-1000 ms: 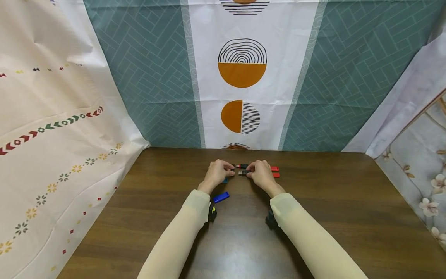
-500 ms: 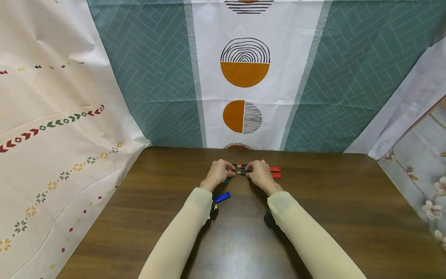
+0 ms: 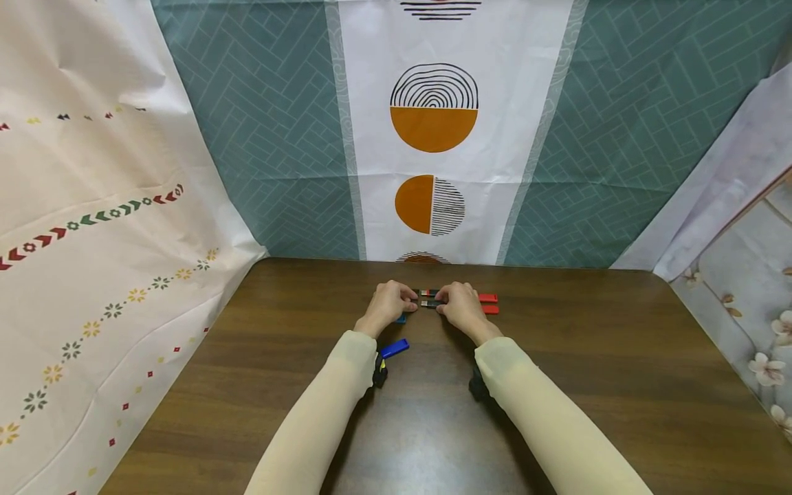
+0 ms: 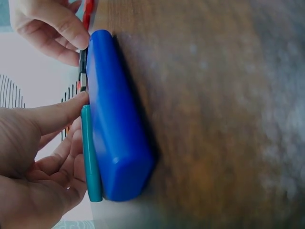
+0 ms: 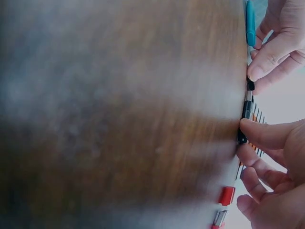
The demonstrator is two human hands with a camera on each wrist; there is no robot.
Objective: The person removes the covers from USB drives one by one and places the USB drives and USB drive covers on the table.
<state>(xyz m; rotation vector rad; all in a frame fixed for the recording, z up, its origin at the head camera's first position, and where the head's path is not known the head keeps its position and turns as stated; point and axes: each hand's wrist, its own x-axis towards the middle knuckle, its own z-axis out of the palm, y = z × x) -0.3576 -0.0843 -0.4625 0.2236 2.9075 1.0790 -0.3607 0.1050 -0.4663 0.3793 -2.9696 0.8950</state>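
Observation:
In the head view my left hand (image 3: pixel 388 302) and right hand (image 3: pixel 460 304) face each other near the table's back. Between the right thumb and fingers I pinch a black USB flash drive (image 5: pixel 246 109), its metal plug (image 5: pixel 249 96) pointing to the left hand. My left fingertips pinch a small black piece (image 5: pixel 250 85) right at that plug, mostly covered by the fingers. Behind lies another flash drive, with a red band by its plug (image 3: pixel 425 293). A teal stick (image 4: pixel 91 152) lies beside my left hand, and a blue stick (image 4: pixel 116 119) lies nearer the left wrist.
Two red sticks (image 3: pixel 488 298) lie one before the other just right of my right hand. The brown wooden table (image 3: pixel 557 385) reaches back to a patterned curtain (image 3: pixel 278 137). A cream cloth (image 3: pixel 124 275) hangs along the left side.
My right hand has shifted slightly left with the black flash drive, narrowing the gap between its plug and the left fingertips. Since half a second ago both hands hold nearly still.

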